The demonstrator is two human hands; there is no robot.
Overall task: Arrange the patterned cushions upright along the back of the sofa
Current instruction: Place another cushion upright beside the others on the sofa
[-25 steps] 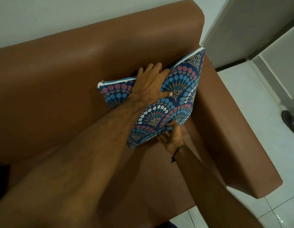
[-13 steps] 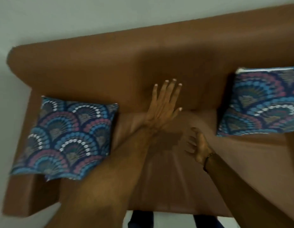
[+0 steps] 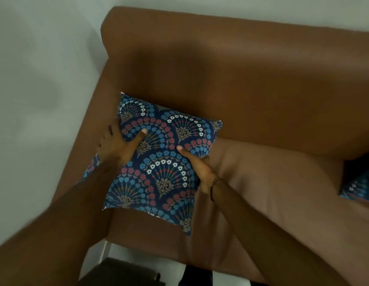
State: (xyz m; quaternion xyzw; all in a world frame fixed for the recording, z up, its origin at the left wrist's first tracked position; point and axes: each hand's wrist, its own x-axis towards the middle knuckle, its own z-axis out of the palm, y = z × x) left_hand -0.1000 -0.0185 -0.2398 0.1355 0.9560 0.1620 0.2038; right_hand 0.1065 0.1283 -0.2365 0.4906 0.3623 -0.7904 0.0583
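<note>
A blue cushion with red, blue and white fan-shaped flower patterns is at the left end of the brown sofa. My left hand grips its left edge, thumb on the front face. My right hand holds its right edge, thumb pressed on the pattern. The cushion tilts back, its top edge near the sofa's backrest. A second patterned cushion stands at the right edge of the view, mostly cut off.
The sofa's left armrest runs beside a pale wall. The brown seat stretches between the two cushions. A dark object lies on the floor by the sofa's front edge.
Both hands were bare over the middle of the seat half a second ago; now they hold the left cushion. The view has swung left from the right cushion to the sofa's left end.
</note>
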